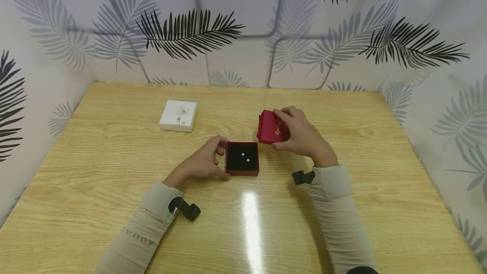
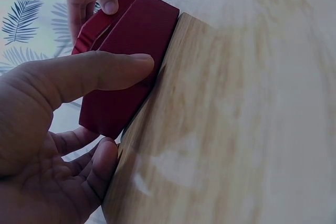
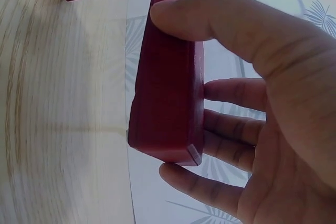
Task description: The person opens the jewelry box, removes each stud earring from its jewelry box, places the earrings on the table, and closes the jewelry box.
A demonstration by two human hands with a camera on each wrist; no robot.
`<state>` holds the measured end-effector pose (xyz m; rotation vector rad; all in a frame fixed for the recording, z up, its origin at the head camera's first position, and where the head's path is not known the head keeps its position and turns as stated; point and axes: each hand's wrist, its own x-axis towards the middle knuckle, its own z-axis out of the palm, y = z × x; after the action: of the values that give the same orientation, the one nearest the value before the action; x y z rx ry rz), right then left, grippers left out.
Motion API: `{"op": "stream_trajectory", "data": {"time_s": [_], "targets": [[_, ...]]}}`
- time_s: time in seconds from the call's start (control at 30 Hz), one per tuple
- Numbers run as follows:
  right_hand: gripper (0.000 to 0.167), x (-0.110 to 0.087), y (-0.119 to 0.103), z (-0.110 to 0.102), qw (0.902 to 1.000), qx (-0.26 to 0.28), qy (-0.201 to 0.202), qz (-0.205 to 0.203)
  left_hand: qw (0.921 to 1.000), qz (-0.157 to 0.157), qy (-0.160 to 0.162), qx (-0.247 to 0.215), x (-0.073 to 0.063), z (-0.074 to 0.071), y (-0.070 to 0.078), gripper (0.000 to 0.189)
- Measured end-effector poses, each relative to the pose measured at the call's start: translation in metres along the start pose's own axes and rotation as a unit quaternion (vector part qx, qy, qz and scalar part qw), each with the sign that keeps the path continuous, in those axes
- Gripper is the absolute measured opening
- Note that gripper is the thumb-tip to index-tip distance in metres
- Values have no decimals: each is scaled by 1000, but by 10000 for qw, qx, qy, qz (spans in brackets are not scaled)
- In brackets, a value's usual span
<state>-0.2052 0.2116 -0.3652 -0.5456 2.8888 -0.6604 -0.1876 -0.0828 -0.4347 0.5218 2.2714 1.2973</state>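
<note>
A red jewelry box base sits on the table with a black lining, on which lie two pearl-like studs. My left hand holds the base by its left side, the thumb at the near corner and fingers at the far one. In the left wrist view that thumb lies along the box's red wall. My right hand grips the red box lid, which has gold lettering and a ribbon on its left edge. The lid is tilted, up and to the right of the base.
A white square box with a flower print stands on the table farther back on the left. The wooden table meets a leaf-patterned curtain at its back edge. A wrist camera is strapped at each cuff.
</note>
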Motion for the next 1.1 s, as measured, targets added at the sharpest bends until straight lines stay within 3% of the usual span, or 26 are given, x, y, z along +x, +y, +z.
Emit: {"op": "stream_trajectory", "data": {"time_s": [0.47, 0.7, 1.1], "targets": [[95, 1, 8, 2, 9999, 91, 118, 19, 10000, 5, -1, 16, 0, -1, 1, 88], [83, 2, 12, 4, 9997, 175, 181, -31, 10000, 15, -16, 22, 0, -1, 2, 88], [83, 5, 19, 7, 9998, 167, 43, 97, 10000, 24, -18, 66, 2, -1, -2, 88]]}}
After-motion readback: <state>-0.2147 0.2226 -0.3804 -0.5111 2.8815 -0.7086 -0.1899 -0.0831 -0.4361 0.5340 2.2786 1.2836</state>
